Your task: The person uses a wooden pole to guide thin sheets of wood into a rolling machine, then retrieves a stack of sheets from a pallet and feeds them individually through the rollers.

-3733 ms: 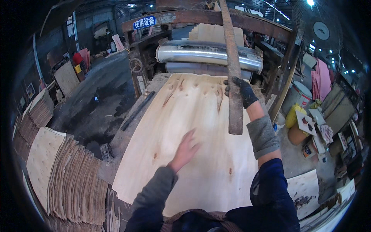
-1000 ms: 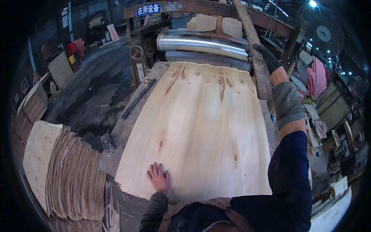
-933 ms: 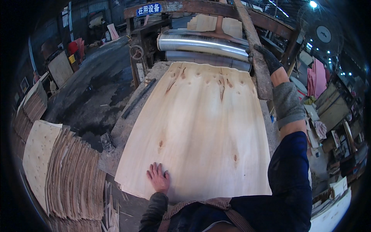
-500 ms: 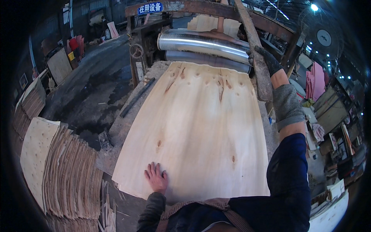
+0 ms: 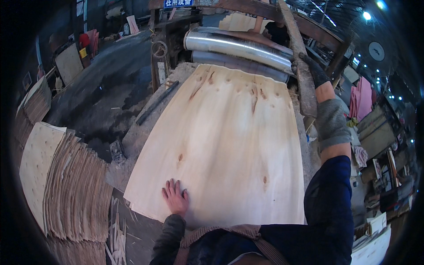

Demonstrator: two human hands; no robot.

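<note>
From afar I'm viewing a dim workshop (image 5: 101, 84), a shiny roller (image 5: 238, 47) spanning ahead, veneers (image 5: 75, 190) stacked left. Before it, a pale, knotted sheet (image 5: 225, 145) is lying. A bar (image 5: 305, 90) is slanting, gripped by the right hand (image 5: 315, 70); apart, the left hand (image 5: 176, 201) is resting spread on the sheet.

Bright ceiling lamps (image 5: 367, 16) shine above a dark, patchily stained floor (image 5: 121, 62).

A navy top (image 5: 329, 192), grey cuffs (image 5: 332, 123), brown patterned straps (image 5: 269, 251) and one black glove (image 5: 316, 71) (right hand (image 5: 312, 68) only) are worn.
</note>
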